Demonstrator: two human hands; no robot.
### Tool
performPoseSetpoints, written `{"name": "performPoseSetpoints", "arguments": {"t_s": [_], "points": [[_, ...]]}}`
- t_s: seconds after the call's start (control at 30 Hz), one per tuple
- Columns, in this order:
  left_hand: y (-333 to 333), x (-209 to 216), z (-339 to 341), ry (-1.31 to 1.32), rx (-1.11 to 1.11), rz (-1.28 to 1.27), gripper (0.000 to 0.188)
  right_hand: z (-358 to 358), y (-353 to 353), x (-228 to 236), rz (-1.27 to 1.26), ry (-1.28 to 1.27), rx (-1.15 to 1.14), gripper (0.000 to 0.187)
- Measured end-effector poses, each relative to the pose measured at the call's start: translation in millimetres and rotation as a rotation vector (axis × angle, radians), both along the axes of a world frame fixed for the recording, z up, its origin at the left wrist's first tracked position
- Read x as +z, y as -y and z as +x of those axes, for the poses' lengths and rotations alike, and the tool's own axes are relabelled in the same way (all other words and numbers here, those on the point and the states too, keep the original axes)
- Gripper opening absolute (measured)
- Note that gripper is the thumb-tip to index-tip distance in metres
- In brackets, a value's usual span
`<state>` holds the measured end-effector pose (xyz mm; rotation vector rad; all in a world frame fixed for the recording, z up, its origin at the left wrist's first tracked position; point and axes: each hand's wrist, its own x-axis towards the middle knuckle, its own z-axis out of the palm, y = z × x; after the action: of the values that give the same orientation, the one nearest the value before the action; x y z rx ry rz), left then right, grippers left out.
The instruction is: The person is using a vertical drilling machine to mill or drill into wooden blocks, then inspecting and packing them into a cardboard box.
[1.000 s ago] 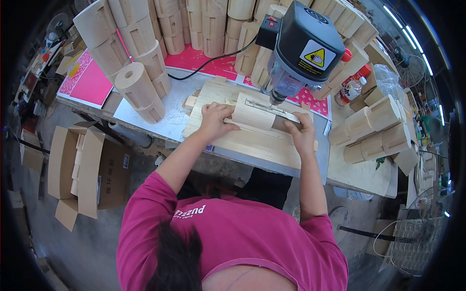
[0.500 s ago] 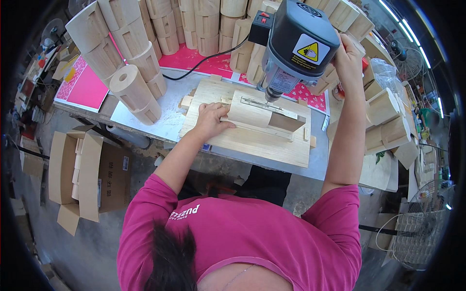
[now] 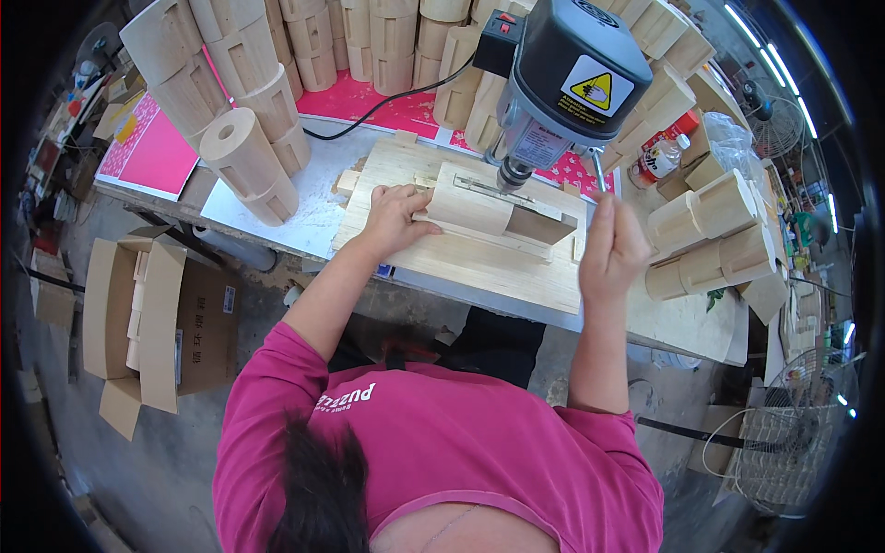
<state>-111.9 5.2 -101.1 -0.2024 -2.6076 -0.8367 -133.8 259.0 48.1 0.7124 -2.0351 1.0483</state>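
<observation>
A small black-and-grey bench drill press (image 3: 573,74) stands over a pale wooden cylinder (image 3: 468,210). The cylinder lies on its side in a wooden jig board (image 3: 479,276), and a long slot with a metal strip shows along its top. Just above that slot is the drill chuck (image 3: 514,173); whether the bit touches the wood I cannot tell. My left hand (image 3: 396,219) grips the cylinder's left end, thumb along its near side. Right of the machine, my right hand (image 3: 613,247) is closed round the feed lever (image 3: 599,172), whose metal rod shows above my fist.
Stacked wooden cylinders (image 3: 309,41) line the back of the bench, with another stack (image 3: 249,152) at left. More cylinders (image 3: 705,235) and a bottle (image 3: 659,158) stand at right. A black cable (image 3: 396,109) crosses the bench. An open cardboard box (image 3: 207,323) sits lower left.
My right hand has come down and toward me from beside the drill head, bringing the lever with it. My left hand stays on the cylinder. The view has shifted slightly.
</observation>
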Motion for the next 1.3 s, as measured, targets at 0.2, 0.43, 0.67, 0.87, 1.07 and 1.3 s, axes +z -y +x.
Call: {"name": "performPoseSetpoints", "arguments": {"t_s": [0.2, 0.43, 0.67, 0.87, 1.07, 1.3], "points": [[0, 2, 0, 0.013, -0.001, 0.008, 0.042, -19, 6, -72, -0.084, 0.014, 0.052, 0.011], [-1, -2, 0, -0.004, -0.007, 0.021, 0.036, -20, -1, -40, -0.006, -0.201, 0.105, 0.011], [-19, 1, -6, -0.013, -0.003, -0.002, 0.036, -94, 8, 88, 0.133, 0.002, -0.248, 0.035], [-38, 1, -9, -0.031, -0.008, 0.014, 0.038, -141, 7, 83, 0.163, -0.059, -0.222, 0.041], [-38, -4, -11, -0.026, -0.015, 0.003, 0.041, -57, 0, 81, 0.187, 0.015, -0.205, 0.033], [-37, 3, -8, 0.005, -0.025, -0.029, 0.052, -7, 2, 18, -0.053, -0.022, -0.005, 0.011]]}}
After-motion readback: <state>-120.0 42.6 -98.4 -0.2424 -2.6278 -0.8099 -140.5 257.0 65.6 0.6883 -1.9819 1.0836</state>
